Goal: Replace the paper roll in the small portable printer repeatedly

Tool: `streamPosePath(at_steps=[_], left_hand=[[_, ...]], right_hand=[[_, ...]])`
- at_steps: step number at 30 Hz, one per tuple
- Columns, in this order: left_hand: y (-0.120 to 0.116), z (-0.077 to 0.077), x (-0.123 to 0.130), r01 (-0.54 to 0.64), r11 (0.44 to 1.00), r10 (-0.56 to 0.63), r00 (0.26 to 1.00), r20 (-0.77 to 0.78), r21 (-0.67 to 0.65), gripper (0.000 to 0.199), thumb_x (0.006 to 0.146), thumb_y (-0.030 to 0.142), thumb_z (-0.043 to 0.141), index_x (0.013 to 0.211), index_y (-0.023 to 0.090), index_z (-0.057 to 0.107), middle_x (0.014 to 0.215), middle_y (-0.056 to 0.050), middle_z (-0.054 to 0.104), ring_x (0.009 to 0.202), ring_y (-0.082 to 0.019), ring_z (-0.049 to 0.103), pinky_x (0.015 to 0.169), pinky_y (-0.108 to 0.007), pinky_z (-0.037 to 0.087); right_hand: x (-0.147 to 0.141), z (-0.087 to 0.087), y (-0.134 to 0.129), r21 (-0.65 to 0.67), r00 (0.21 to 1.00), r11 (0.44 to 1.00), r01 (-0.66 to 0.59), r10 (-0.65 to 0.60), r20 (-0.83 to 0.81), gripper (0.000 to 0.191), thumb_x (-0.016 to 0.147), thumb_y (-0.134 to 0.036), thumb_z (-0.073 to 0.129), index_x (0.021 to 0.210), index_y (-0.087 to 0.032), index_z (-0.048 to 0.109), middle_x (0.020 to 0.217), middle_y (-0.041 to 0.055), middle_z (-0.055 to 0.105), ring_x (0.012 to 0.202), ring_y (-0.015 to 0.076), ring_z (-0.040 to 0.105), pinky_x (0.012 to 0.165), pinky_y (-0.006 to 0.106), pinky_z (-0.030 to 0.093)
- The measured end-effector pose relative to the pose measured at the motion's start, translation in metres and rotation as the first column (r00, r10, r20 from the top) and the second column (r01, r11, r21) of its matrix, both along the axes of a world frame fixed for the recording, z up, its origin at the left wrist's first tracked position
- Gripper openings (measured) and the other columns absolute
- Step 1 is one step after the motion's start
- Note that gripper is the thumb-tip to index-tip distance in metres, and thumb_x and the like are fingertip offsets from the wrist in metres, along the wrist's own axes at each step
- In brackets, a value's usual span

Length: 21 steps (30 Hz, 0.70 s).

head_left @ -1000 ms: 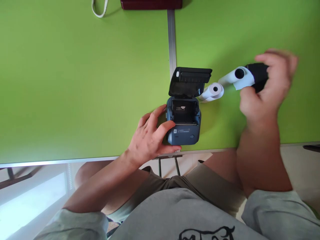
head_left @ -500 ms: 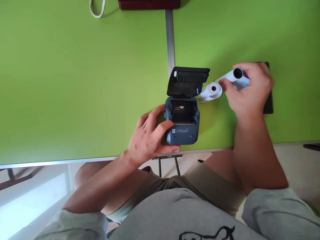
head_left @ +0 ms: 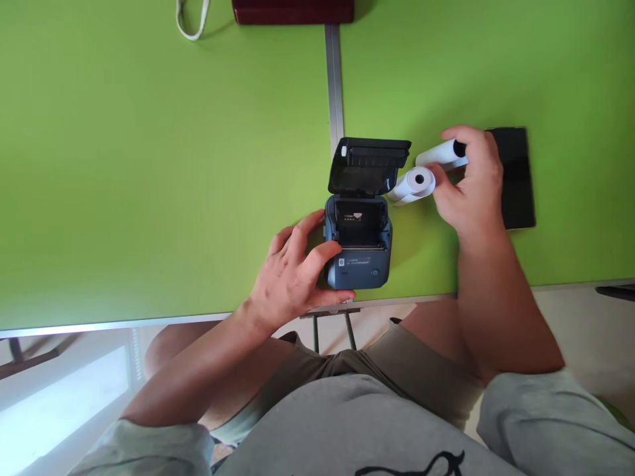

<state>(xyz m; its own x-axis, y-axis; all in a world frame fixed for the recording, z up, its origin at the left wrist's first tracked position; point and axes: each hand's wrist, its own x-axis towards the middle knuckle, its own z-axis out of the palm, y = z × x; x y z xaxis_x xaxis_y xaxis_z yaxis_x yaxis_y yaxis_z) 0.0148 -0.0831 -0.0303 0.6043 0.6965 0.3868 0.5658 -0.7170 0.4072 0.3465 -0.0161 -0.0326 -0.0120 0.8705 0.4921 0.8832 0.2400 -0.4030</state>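
Bright green table [head_left: 124,165] bears, near its front edge, a boxy blue-grey plastic printer [head_left: 360,268], its black plastic lid [head_left: 370,162] raised; the left hand [head_left: 285,281] grasps its left side. To its right, beside a white paper roll with a small core [head_left: 409,188], the right hand [head_left: 476,185] curls around a white paper roll with a wide core [head_left: 436,154]; whether it grips cannot be told

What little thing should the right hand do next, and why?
Perhaps the right hand should gently close thumb and fingers on the far white roll: they lie about it, though I can't tell how firmly. The near white roll lies close by, so a small, careful squeeze seems safest. The left hand holds the printer, whose lid stands open.
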Motion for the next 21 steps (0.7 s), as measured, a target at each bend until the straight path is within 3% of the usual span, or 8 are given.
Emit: streamPosePath(at_steps=[3, 6, 9, 13, 15, 16, 18, 21], left_hand=[[0.000, -0.001, 0.000, 0.003, 1.000, -0.002, 1.000, 0.010, -0.008, 0.069, 0.093, 0.080, 0.054, 0.133, 0.023, 0.045, 0.149, -0.028, 0.053, 0.138, -0.035, 0.059, 0.106, -0.049, 0.050], [0.000, 0.000, 0.000, 0.002, 1.000, -0.002, 1.000, 0.011, -0.010, 0.070, 0.092, 0.079, 0.055, 0.132, 0.024, 0.045, 0.150, -0.027, 0.053, 0.140, -0.035, 0.057, 0.106, -0.049, 0.050], [-0.001, 0.001, 0.000, 0.001, 1.000, -0.001, 1.000, 0.003, -0.005, 0.069, 0.093, 0.079, 0.054, 0.132, 0.023, 0.046, 0.150, -0.028, 0.053, 0.139, -0.035, 0.058, 0.106, -0.049, 0.050], [-0.001, 0.002, 0.000, 0.001, 1.000, -0.001, 1.000, -0.007, -0.002, 0.066, 0.095, 0.077, 0.052, 0.131, 0.022, 0.047, 0.148, -0.028, 0.053, 0.136, -0.035, 0.060, 0.105, -0.048, 0.050], [-0.001, 0.002, 0.000, 0.000, 1.000, 0.000, 1.000, -0.007, 0.002, 0.066, 0.095, 0.077, 0.053, 0.131, 0.022, 0.047, 0.148, -0.028, 0.053, 0.136, -0.035, 0.060, 0.105, -0.049, 0.050], [-0.001, 0.002, 0.000, -0.002, 1.000, 0.002, 1.000, -0.006, 0.003, 0.067, 0.094, 0.077, 0.053, 0.131, 0.022, 0.047, 0.148, -0.028, 0.053, 0.136, -0.036, 0.060, 0.106, -0.049, 0.050], [-0.001, 0.002, -0.001, -0.005, 1.000, 0.005, 1.000, -0.006, 0.003, 0.068, 0.094, 0.078, 0.055, 0.132, 0.022, 0.047, 0.149, -0.028, 0.052, 0.137, -0.036, 0.059, 0.106, -0.049, 0.050], [-0.001, 0.003, -0.001, 0.001, 1.000, -0.001, 1.000, -0.014, -0.009, 0.068, 0.093, 0.077, 0.057, 0.133, 0.024, 0.046, 0.149, -0.026, 0.053, 0.138, -0.034, 0.059, 0.106, -0.048, 0.051]], right_hand=[[0.002, -0.005, 0.001, 0.029, 0.999, 0.999, -0.041, 0.042, -0.017, 0.035, 0.086, -0.014, 0.078, 0.120, -0.022, 0.071, 0.107, 0.0103, 0.071, 0.098, 0.0213, 0.069, 0.085, 0.037, 0.056], [0.005, -0.003, 0.002, 0.180, 0.981, 0.979, -0.091, 0.119, -0.155, 0.049, 0.092, -0.015, 0.073, 0.139, -0.026, 0.064, 0.114, 0.0106, 0.069, 0.096, 0.0201, 0.071, 0.070, 0.030, 0.054], [0.005, 0.014, 0.001, 0.419, 0.943, 0.903, -0.099, 0.219, -0.249, 0.065, 0.093, -0.021, 0.076, 0.151, -0.037, 0.053, 0.114, 0.0027, 0.067, 0.088, 0.0139, 0.067, 0.068, 0.028, 0.051], [-0.020, 0.046, -0.013, 0.627, 0.958, 0.778, -0.038, 0.207, -0.199, 0.042, 0.090, -0.053, 0.077, 0.127, -0.034, 0.072, 0.111, -0.0027, 0.070, 0.106, 0.0190, 0.069, 0.086, 0.038, 0.054], [-0.044, 0.055, -0.026, 0.592, 0.931, 0.802, -0.073, 0.267, -0.248, 0.035, 0.090, -0.048, 0.077, 0.121, -0.031, 0.076, 0.093, -0.0008, 0.073, 0.083, 0.0161, 0.073, 0.066, 0.034, 0.054], [-0.057, 0.056, -0.032, 0.451, 0.927, 0.869, -0.202, 0.319, -0.199, 0.031, 0.089, -0.036, 0.080, 0.119, -0.029, 0.076, 0.094, 0.0008, 0.077, 0.083, 0.0182, 0.076, 0.061, 0.033, 0.055], [-0.081, 0.056, -0.043, 0.240, 0.881, 0.890, -0.387, 0.434, -0.190, 0.036, 0.085, -0.024, 0.084, 0.118, -0.027, 0.071, 0.105, 0.0035, 0.081, 0.090, 0.0221, 0.079, 0.072, 0.038, 0.064], [-0.101, 0.049, -0.050, 0.142, 0.886, 0.896, -0.422, 0.440, -0.146, 0.030, 0.084, -0.011, 0.081, 0.107, -0.025, 0.067, 0.101, 0.0040, 0.082, 0.091, 0.0212, 0.079, 0.083, 0.039, 0.065]])
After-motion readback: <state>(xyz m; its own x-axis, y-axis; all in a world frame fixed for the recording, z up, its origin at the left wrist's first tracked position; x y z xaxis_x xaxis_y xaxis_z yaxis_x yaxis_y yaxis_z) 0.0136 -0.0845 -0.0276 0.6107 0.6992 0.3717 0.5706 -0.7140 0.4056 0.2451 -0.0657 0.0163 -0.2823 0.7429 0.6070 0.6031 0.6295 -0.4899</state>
